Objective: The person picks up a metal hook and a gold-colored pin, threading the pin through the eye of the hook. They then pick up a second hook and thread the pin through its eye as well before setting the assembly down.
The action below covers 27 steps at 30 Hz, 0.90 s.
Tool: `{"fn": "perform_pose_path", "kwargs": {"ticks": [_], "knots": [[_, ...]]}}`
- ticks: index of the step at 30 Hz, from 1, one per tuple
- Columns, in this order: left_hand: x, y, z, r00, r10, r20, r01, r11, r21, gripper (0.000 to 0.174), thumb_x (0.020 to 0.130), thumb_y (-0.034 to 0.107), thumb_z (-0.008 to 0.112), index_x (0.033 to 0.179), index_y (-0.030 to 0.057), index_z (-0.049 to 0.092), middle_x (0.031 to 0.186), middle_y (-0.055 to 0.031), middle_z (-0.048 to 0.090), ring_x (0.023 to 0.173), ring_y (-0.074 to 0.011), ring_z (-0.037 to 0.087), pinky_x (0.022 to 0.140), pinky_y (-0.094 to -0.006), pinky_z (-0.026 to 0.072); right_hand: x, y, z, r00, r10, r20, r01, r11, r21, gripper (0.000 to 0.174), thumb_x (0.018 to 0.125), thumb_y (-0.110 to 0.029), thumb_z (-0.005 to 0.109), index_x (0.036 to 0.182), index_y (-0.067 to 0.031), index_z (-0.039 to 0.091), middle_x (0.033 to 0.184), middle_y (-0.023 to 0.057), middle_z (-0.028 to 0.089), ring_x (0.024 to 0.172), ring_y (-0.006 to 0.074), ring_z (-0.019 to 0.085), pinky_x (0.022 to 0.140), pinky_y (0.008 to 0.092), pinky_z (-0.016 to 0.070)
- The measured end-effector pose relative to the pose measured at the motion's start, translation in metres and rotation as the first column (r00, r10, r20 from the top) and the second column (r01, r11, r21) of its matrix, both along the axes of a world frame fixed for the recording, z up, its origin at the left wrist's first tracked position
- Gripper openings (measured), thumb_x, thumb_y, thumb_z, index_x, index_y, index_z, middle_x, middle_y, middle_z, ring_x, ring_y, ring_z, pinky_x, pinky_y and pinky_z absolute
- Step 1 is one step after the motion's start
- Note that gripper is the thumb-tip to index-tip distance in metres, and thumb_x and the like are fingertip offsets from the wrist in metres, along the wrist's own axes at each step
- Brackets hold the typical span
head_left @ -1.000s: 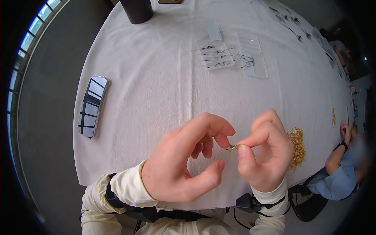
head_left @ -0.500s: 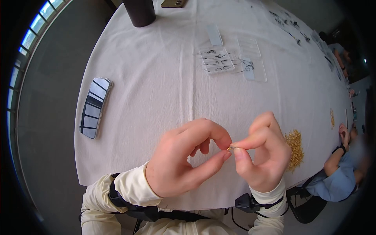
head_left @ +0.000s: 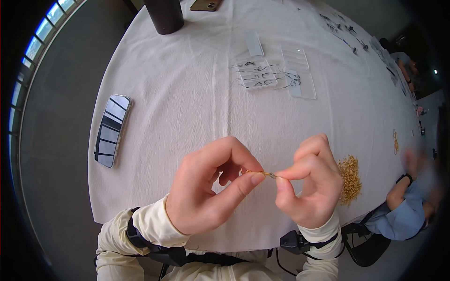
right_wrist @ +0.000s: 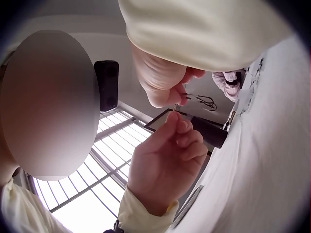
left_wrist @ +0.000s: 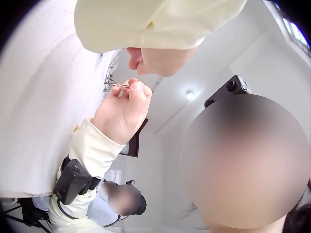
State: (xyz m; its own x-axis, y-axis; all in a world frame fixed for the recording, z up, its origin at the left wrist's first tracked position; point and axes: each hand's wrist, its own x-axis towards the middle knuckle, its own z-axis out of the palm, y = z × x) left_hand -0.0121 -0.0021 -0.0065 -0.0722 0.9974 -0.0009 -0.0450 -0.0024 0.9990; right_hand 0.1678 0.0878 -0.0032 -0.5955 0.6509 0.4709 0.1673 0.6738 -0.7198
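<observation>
At the front of the table, my left hand (head_left: 204, 189) pinches a thin gold metal piece (head_left: 266, 173) between thumb and index finger. A gold loop shows at the far side of these fingers. My right hand (head_left: 313, 182) pinches at a small dark ring (head_left: 272, 175) on the gold piece's right end. The fingertips of both hands are close together, with a narrow gap between them. Dark looped wire (right_wrist: 212, 103) shows beside the right fingertips in both wrist views; how it joins the ring is hidden by the fingers.
A pile of small gold pieces (head_left: 350, 180) lies right of my right hand. Farther back are a clear compartment box (head_left: 257, 75) with dark hook-shaped pieces and its lid (head_left: 308, 86). A phone (head_left: 112, 131) lies left, a dark cup (head_left: 164, 16) behind. Another person (head_left: 396, 210) sits at right.
My left thumb and index finger have closed on the gold piece, which was at the right fingertips. The left hand has since shifted left, and more of the piece shows between the hands.
</observation>
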Motion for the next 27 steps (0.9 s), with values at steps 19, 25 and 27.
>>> {"fn": "perform_pose_path", "kwargs": {"ticks": [19,25,27], "knots": [[-0.003,0.007,-0.005,0.879,0.201,-0.432,-0.030,0.928,0.371,0.021,0.077,0.001,0.074,0.095,0.0032,0.064,0.084,-0.0041,0.064,0.065,-0.0110,0.052,0.058,-0.0245,0.0426,0.004,0.007,0.005,0.995,0.074,0.067,-0.074,0.997,0.005,0.013,0.074,-0.002,0.076,0.084,-0.0079,0.070,0.084,0.0027,0.054,0.082,0.0190,0.048,0.072,0.0303,0.0413],[0.002,0.009,-0.025,0.894,0.192,-0.404,-0.042,0.935,0.352,0.018,0.086,0.007,0.067,0.101,0.0010,0.061,0.076,-0.0020,0.061,0.064,-0.0088,0.051,0.058,-0.0234,0.0413,0.116,0.029,0.019,0.901,-0.331,-0.280,0.230,0.912,-0.339,0.005,0.088,-0.004,0.065,0.091,0.0000,0.065,0.088,0.0038,0.057,0.084,0.0106,0.051,0.078,0.0261,0.0399],[0.003,0.010,-0.036,0.942,0.114,-0.315,-0.067,0.986,0.156,0.012,0.090,0.006,0.062,0.101,0.0004,0.059,0.075,-0.0005,0.058,0.064,-0.0069,0.049,0.058,-0.0228,0.0403,0.185,0.043,0.018,0.828,-0.508,-0.238,0.420,0.843,-0.336,0.005,0.090,-0.004,0.063,0.092,0.0003,0.065,0.086,0.0027,0.058,0.081,0.0096,0.051,0.076,0.0254,0.0405]]}}
